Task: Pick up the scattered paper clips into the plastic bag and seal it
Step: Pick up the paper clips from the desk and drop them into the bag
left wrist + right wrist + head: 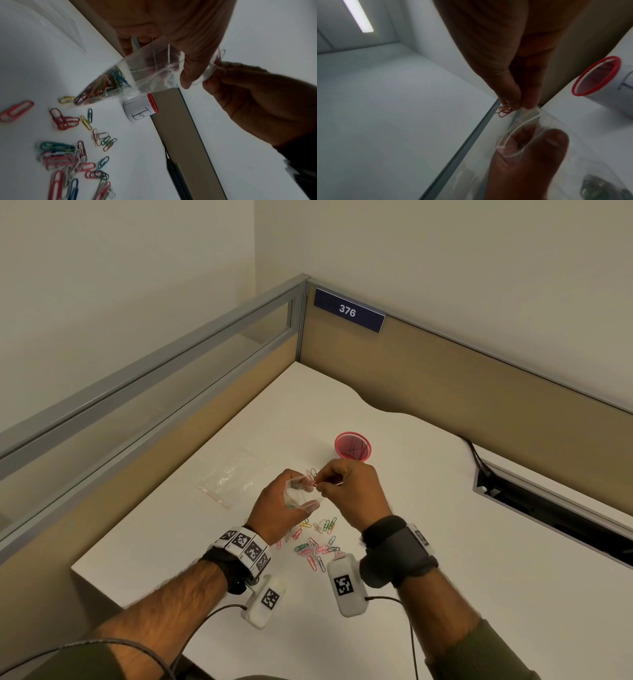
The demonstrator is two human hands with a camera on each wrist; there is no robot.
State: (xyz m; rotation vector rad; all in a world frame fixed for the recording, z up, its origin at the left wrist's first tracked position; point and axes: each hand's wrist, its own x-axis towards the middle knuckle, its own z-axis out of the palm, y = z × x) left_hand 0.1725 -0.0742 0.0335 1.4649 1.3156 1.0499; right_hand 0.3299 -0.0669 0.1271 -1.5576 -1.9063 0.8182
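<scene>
Both hands are raised above the desk (445,542). A clear plastic bag (137,75), its mouth spread open, is gripped by the left hand (279,510), with coloured clips bunched in its bottom. A few red clips (504,111) are pinched at the bag's mouth by the right hand (349,491). More paper clips (315,542) lie scattered below. A red-rimmed cup (352,446) stands nearby; its contents cannot be made out.

Multicoloured paper clips (317,546), clear plastic bag (298,491), red-rimmed cup (352,446).

Loose clips (317,542) on desk (445,542) below both hands. Cup (353,446) behind them. Spare bag (234,477) lies left.
</scene>
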